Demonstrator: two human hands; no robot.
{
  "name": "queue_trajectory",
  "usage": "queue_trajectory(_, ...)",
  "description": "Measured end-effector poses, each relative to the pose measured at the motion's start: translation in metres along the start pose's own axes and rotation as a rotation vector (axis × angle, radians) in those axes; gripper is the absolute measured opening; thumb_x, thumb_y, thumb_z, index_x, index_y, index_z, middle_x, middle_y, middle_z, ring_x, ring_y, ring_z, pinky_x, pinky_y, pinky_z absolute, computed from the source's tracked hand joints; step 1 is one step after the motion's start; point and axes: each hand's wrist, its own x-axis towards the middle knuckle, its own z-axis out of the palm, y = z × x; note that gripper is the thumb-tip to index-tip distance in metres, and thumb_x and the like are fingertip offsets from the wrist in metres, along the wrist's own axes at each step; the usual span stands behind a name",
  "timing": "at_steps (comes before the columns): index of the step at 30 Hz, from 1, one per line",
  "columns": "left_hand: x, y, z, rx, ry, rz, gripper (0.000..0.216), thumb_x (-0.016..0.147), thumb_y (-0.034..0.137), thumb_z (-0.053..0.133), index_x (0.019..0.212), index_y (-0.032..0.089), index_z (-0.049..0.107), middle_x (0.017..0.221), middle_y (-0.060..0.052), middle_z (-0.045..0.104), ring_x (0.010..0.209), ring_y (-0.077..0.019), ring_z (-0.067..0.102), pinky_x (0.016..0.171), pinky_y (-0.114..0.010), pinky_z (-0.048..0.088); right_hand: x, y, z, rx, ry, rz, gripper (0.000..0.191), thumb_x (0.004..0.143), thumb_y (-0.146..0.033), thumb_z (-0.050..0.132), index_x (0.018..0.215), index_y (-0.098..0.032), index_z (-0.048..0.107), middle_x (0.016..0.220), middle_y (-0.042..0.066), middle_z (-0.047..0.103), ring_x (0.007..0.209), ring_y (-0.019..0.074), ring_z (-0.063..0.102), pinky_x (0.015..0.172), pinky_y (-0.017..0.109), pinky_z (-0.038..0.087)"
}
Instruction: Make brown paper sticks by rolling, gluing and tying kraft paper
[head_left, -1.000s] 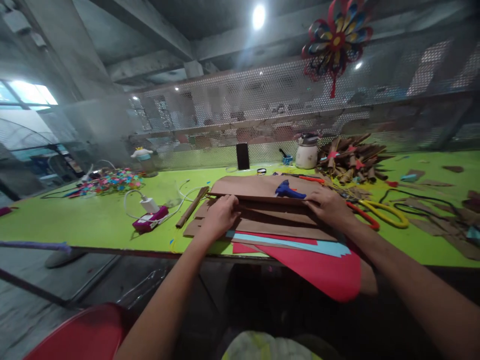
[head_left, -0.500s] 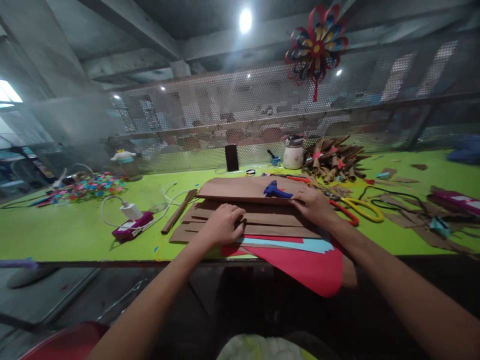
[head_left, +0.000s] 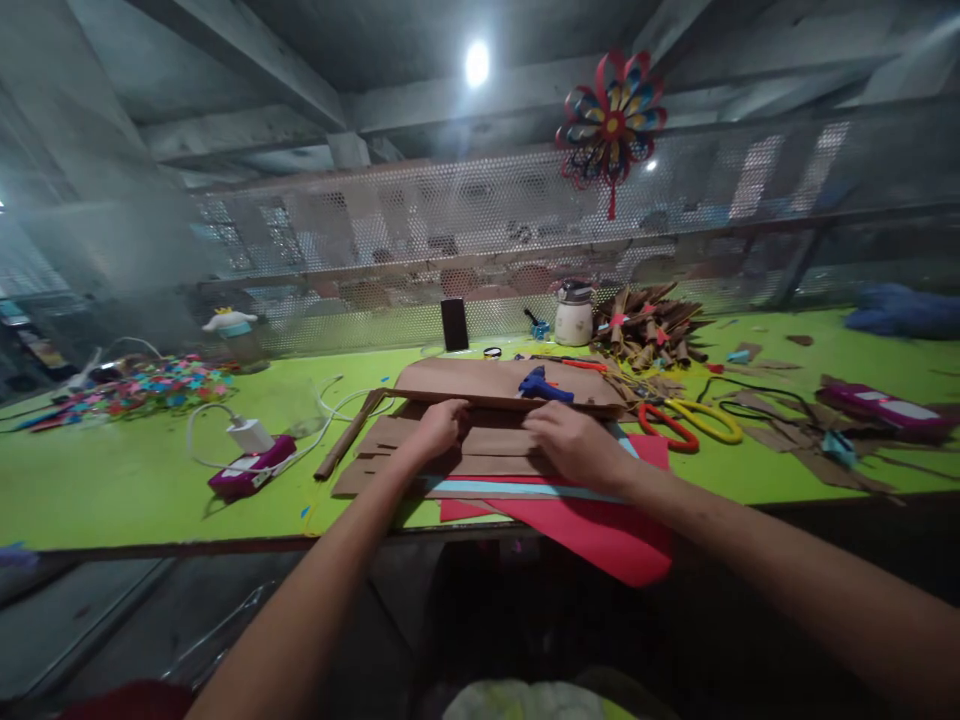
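Note:
A large sheet of brown paper point(head_left: 450, 376) lies on a stack of cut brown paper pieces point(head_left: 491, 464), its near edge slightly raised or curled. My left hand point(head_left: 441, 432) holds that near edge left of the middle, fingers bent and thumb underneath. Further right, my right hand point(head_left: 576, 442) pinches the same edge, its fingertips partly hidden. On the sheet rests a blue glue gun point(head_left: 541, 385), just beyond my right hand. Red paper point(head_left: 600, 545) and light blue paper point(head_left: 517, 488) stick out below the stack, the red hanging past the table edge.
The green table point(head_left: 150, 480) carries a purple power bank point(head_left: 251, 468) with a white charger, a rolled paper stick point(head_left: 349, 437), and yellow-handled scissors point(head_left: 709, 420). Farther back stand a white jar point(head_left: 574, 318), a dark phone-like slab point(head_left: 454, 324) and a pile of paper rolls point(head_left: 652, 325).
My right hand has moved left and nearer along the brown sheet's edge. My left hand has shifted up to that edge from the stack. The camera view has turned slightly.

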Motion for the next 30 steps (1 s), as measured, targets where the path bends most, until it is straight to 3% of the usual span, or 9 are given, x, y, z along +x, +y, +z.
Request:
queue_trajectory(4,-0.003,-0.004,0.0,0.111,0.048,0.09,0.037,0.075,0.008,0.039,0.104,0.014,0.062,0.103,-0.01,0.065,0.087,-0.0176,0.058,0.08,-0.028,0.044,0.045,-0.026,0.038,0.091,-0.224,-0.032,0.029,0.09,-0.025,0.038,0.108,-0.011,0.057,0.119,0.014,0.055,0.113,0.0218,0.045,0.095,0.038,0.037)
queue_trajectory(8,-0.004,-0.002,-0.001,0.202,0.038,0.123,0.031,0.078,0.016,0.044,0.104,0.011,0.061,0.105,-0.014,0.064,0.091,-0.022,0.059,0.082,-0.032,0.043,0.054,-0.015,0.056,0.102,-0.356,0.051,0.046,0.091,-0.042,0.033,0.119,-0.012,0.052,0.126,0.013,0.051,0.115,0.0246,0.045,0.096,0.04,0.037)
queue_trajectory(17,-0.002,0.0,-0.001,0.361,-0.004,0.064,0.035,0.079,0.028,0.048,0.108,0.012,0.059,0.109,-0.014,0.062,0.097,-0.0247,0.057,0.081,-0.031,0.043,-0.056,0.004,-0.013,-0.017,-0.38,0.343,0.053,0.091,-0.045,0.03,0.129,-0.011,0.044,0.132,0.015,0.046,0.12,0.0267,0.042,0.097,0.042,0.034)
queue_trajectory(19,-0.002,0.002,-0.003,0.362,-0.02,0.057,0.034,0.079,0.029,0.048,0.106,0.012,0.061,0.108,-0.013,0.062,0.095,-0.0242,0.058,0.079,-0.03,0.043,-0.075,-0.001,-0.031,-0.114,-0.338,0.376,0.049,0.09,-0.044,0.035,0.12,-0.011,0.053,0.125,0.016,0.053,0.115,0.0269,0.047,0.092,0.04,0.038)
queue_trajectory(21,-0.003,0.003,-0.004,0.353,-0.025,0.06,0.034,0.079,0.029,0.047,0.105,0.012,0.061,0.108,-0.013,0.063,0.094,-0.0239,0.058,0.078,-0.029,0.043,-0.088,-0.009,-0.051,-0.247,-0.304,0.426,0.039,0.088,-0.04,0.04,0.095,-0.012,0.065,0.099,0.016,0.065,0.093,0.0261,0.058,0.079,0.036,0.042)
queue_trajectory(23,-0.002,0.003,-0.004,0.344,-0.029,0.069,0.034,0.079,0.03,0.047,0.105,0.012,0.062,0.107,-0.013,0.063,0.094,-0.0238,0.058,0.078,-0.029,0.043,-0.093,-0.019,-0.068,-0.373,-0.229,0.51,0.038,0.088,-0.036,0.04,0.067,-0.015,0.064,0.069,0.012,0.064,0.068,0.0215,0.058,0.065,0.033,0.041)
queue_trajectory(25,-0.002,0.002,-0.004,0.346,-0.033,0.074,0.034,0.08,0.03,0.046,0.105,0.013,0.062,0.107,-0.013,0.063,0.094,-0.0238,0.058,0.078,-0.03,0.043,-0.089,-0.027,-0.078,-0.422,-0.116,0.55,0.041,0.089,-0.033,0.038,0.058,-0.016,0.058,0.056,0.008,0.057,0.058,0.0182,0.053,0.061,0.031,0.038)
queue_trajectory(28,-0.001,0.001,-0.003,0.367,-0.026,0.068,0.035,0.08,0.029,0.046,0.107,0.012,0.06,0.109,-0.013,0.062,0.096,-0.0242,0.058,0.08,-0.03,0.043,-0.065,-0.033,-0.069,-0.226,-0.066,0.404,0.036,0.091,-0.029,0.034,0.073,-0.015,0.063,0.07,0.009,0.062,0.072,0.018,0.056,0.07,0.03,0.04)
queue_trajectory(30,0.0,0.001,-0.003,0.38,-0.022,0.054,0.036,0.08,0.029,0.045,0.108,0.012,0.059,0.11,-0.013,0.062,0.097,-0.0244,0.057,0.081,-0.03,0.042,-0.041,-0.032,-0.048,-0.006,-0.141,0.258,0.033,0.093,-0.028,0.032,0.097,-0.015,0.062,0.103,0.01,0.062,0.097,0.0173,0.054,0.082,0.029,0.04)
